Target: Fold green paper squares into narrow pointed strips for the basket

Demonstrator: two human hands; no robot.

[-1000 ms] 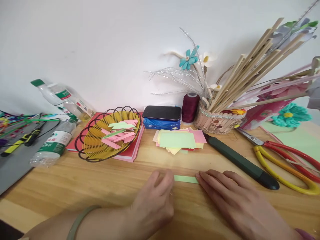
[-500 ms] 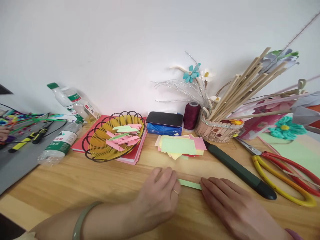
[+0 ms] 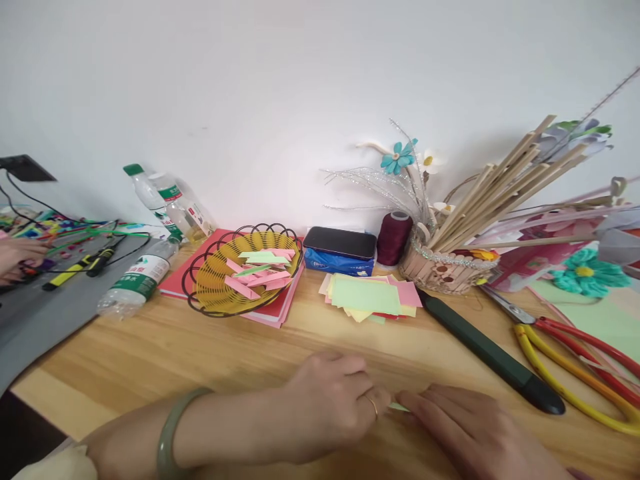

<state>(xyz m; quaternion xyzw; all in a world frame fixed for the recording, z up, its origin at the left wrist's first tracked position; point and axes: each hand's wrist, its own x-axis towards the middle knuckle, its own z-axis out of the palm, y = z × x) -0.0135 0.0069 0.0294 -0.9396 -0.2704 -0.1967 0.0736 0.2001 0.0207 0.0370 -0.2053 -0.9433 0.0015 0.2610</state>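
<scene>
A narrow light-green paper strip lies low over the wooden table, with only a short piece showing between my two hands. My left hand has its fingers curled closed at the strip's left end. From the other side, my right hand holds the right end, its fingers close together and the fingertips pressed on the paper. Both hands cover most of the strip. Beyond them sits a stack of coloured paper slips, pale green on top. Folded pink and green paper pieces fill a yellow woven basket.
Behind the slips, a black phone rests on a blue packet, beside maroon thread. A dark-green-handled tool and scissors lie right. Plastic bottles stand and lie left, near another person's hand.
My left hand has slid right, close to my right hand, so less of the green strip shows. The camera view has shifted slightly left and up.
</scene>
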